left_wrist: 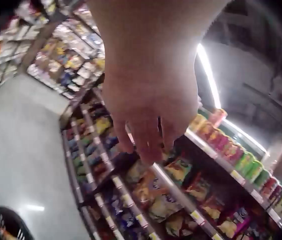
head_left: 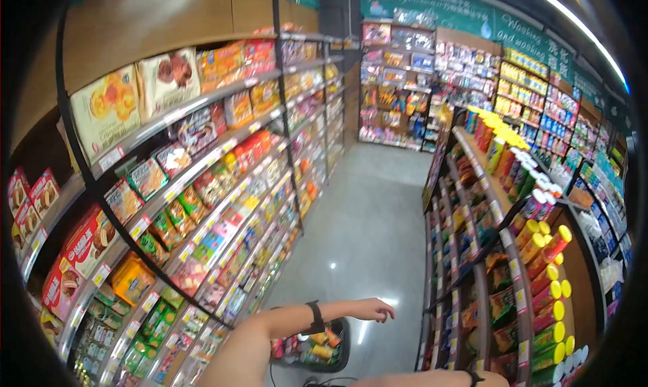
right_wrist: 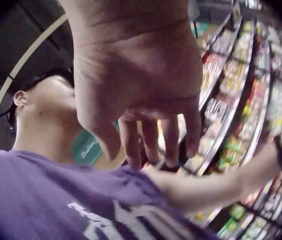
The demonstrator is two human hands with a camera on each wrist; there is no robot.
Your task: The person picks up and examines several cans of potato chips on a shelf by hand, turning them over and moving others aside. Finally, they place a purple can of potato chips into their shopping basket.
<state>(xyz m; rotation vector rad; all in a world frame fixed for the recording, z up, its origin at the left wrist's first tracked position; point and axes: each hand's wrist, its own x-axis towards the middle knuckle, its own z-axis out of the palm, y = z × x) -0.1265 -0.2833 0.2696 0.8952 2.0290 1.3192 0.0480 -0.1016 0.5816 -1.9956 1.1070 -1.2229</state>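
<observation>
My left hand (head_left: 374, 311) reaches out over the aisle, its fingers loosely bent and holding nothing. In the left wrist view, the left hand (left_wrist: 151, 105) overlaps a shelf of snack bags (left_wrist: 178, 170). A dark shopping basket (head_left: 345, 350) filled with colourful packages stands on the floor under my left forearm. My right hand (right_wrist: 141, 95) shows in the right wrist view in front of a purple shirt (right_wrist: 81, 185), fingers slightly apart and bent, with nothing in them. In the head view only part of the right forearm (head_left: 432, 379) shows, at the bottom edge.
Shelves of boxed and bagged snacks (head_left: 179, 215) line the left side. On the right, a lower shelf unit holds canisters with yellow lids (head_left: 550, 311). Grey floor (head_left: 358, 205) runs between them towards stocked shelves (head_left: 395, 83) at the back.
</observation>
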